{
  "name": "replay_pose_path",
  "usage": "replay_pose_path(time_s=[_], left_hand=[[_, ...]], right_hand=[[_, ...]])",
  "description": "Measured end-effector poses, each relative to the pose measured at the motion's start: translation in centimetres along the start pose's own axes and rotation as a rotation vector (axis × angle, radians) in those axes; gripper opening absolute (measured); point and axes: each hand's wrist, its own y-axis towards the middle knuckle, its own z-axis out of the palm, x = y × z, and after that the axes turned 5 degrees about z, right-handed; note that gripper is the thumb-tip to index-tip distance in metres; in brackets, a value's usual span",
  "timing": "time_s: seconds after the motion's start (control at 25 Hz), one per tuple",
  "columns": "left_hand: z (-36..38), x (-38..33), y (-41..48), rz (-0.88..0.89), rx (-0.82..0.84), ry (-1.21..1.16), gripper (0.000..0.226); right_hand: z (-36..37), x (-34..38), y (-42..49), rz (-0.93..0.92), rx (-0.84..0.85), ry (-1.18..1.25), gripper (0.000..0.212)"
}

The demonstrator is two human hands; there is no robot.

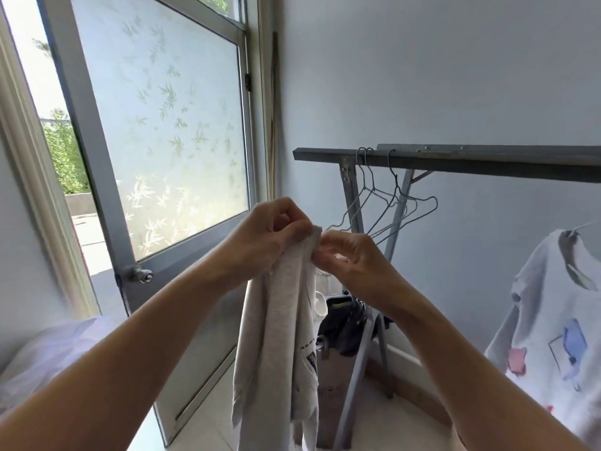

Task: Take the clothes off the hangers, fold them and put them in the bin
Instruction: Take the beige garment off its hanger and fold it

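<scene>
A light grey garment (pixel 279 327) hangs down in front of me, held up by its top edge. My left hand (pixel 266 236) grips that edge with curled fingers. Close beside it, my right hand (pixel 348 255) pinches the same edge. Behind the hands, three bare wire hangers (pixel 387 206) hang on the dark metal rack rail (pixel 471 159). A white shirt with red and blue patches (pixel 553 323) hangs on a hanger at the far right. Below the rack stands a bin (pixel 335 385) with dark clothes (pixel 344 323) in it, partly hidden by the grey garment.
An open metal door with frosted bamboo-patterned glass (pixel 169 125) stands at the left, its handle (pixel 141 275) near my left forearm. The rack's grey legs (pixel 361 369) cross by the bin. A blurred white fabric (pixel 48 349) lies at lower left. Pale wall behind.
</scene>
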Motion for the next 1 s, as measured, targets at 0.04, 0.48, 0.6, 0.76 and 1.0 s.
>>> replay_pose_path(time_s=[0.04, 0.48, 0.6, 0.76, 1.0], left_hand=[[0.0, 0.0, -0.3, -0.005, 0.009, -0.015, 0.011], [-1.6, 1.7, -3.5, -0.283, 0.240, -0.461, 0.028], [-2.2, 1.1, -3.6, -0.199, 0.247, -0.218, 0.019], [-3.0, 0.9, -4.1, -0.181, 0.180, -0.251, 0.013], [-5.2, 2.3, -5.7, -0.133, 0.103, 0.034, 0.014]], right_hand=[[0.2, 0.0, -0.1, -0.015, -0.038, 0.055, 0.017], [2.0, 1.4, -1.9, -0.027, -0.084, 0.147, 0.022], [1.4, 1.1, -2.4, -0.056, -0.042, -0.009, 0.019], [-2.0, -2.0, -4.1, 0.199, 0.112, -0.463, 0.018], [-6.3, -2.7, -5.7, 0.310, -0.051, -0.372, 0.010]])
